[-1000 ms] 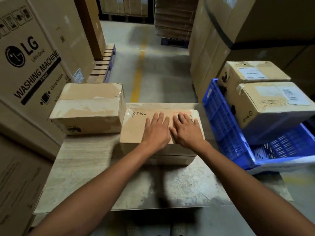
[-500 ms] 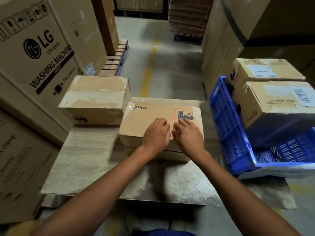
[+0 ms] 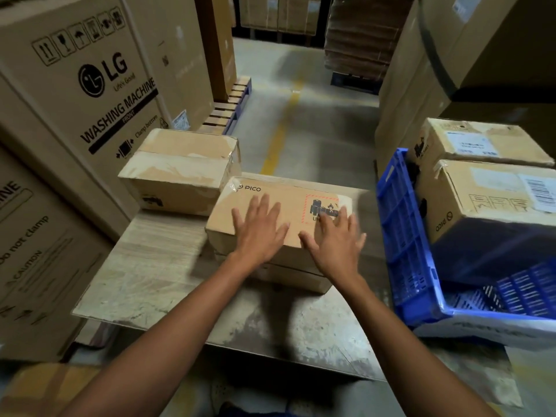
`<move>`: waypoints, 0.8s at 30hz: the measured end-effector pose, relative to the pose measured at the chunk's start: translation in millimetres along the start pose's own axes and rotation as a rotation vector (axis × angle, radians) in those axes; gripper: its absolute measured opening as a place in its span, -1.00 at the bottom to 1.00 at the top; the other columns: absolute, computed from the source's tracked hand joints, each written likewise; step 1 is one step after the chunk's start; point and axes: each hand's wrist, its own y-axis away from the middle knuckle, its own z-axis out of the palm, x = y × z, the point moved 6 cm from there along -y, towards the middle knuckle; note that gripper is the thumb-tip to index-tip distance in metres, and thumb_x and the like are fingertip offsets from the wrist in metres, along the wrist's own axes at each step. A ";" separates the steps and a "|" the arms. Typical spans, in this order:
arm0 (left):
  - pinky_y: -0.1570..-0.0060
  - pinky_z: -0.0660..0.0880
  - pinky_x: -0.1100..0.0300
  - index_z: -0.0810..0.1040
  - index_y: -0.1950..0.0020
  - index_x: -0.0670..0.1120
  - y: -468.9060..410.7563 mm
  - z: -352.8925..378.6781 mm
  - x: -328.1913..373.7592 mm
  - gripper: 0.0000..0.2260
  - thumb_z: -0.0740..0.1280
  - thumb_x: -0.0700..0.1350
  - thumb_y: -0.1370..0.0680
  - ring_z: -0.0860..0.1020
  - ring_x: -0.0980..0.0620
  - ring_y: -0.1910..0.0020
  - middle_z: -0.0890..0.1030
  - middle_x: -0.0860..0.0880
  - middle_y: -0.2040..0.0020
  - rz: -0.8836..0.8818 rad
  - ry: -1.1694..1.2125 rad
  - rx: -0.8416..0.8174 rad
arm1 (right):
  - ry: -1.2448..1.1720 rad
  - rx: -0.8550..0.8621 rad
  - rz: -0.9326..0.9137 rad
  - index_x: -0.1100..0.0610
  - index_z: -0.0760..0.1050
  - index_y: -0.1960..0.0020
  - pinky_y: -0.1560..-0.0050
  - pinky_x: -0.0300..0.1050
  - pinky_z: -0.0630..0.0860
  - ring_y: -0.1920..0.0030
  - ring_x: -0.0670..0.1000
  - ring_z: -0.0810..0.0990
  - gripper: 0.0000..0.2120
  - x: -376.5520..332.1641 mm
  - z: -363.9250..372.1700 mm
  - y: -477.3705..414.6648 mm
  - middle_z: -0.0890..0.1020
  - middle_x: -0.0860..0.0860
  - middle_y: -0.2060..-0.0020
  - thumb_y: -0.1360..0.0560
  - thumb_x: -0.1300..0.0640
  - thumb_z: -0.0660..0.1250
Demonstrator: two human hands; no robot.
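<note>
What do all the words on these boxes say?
"LG", "Life's Good", "WASHING MACHINE", "FRONT", "Clamp bottom": tall carton, left.
"not clamp", "CAUTION": near-left carton.
"PICO": top of the flat box under the left hand and right hand.
"UN": red-bordered sticker on it; the rest is hidden.
"PICO": side of the front box in the blue crate.
White labels and barcode there: too blurred.

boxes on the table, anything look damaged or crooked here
The blue crate to the right of the table sits tilted, not flat, and the two boxes in it lean with it. The taped box at the back left has wrinkled, scuffed tape. The PICO box sits slightly off square on the lower box.
</note>
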 end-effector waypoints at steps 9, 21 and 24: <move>-0.42 0.19 -0.29 -0.05 -0.64 -0.02 -36.9 -19.7 -72.8 -0.20 0.12 0.38 -0.57 0.10 -0.35 -0.54 -0.06 -0.26 -0.62 -0.386 0.164 -0.056 | -0.354 0.036 0.298 0.09 0.16 -0.53 -0.25 0.19 0.49 -0.38 0.20 0.43 -0.11 18.0 -1.0 -16.3 0.38 0.10 -0.42 -0.40 -0.27 0.45; -0.25 0.44 -0.16 -0.14 -0.64 -0.02 -28.3 -20.1 -100.8 -0.07 0.20 0.43 -0.50 0.39 -0.29 -0.42 0.26 -0.19 -0.56 -0.234 0.287 0.032 | -0.391 0.110 0.374 -0.02 0.24 -0.44 -0.12 0.17 0.57 -0.21 0.15 0.55 -0.23 15.5 -6.0 3.8 0.49 0.07 -0.23 -0.38 -0.31 0.43; -0.30 0.42 -0.13 0.02 -0.64 0.01 -23.9 -20.9 -104.2 -0.19 0.21 0.38 -0.54 0.37 -0.25 -0.43 0.33 -0.18 -0.51 -0.185 0.332 0.079 | -0.465 0.080 0.428 -0.03 0.07 -0.58 -0.24 0.20 0.50 -0.33 0.22 0.47 -0.09 19.0 -4.7 1.8 0.37 0.16 -0.36 -0.42 -0.28 0.45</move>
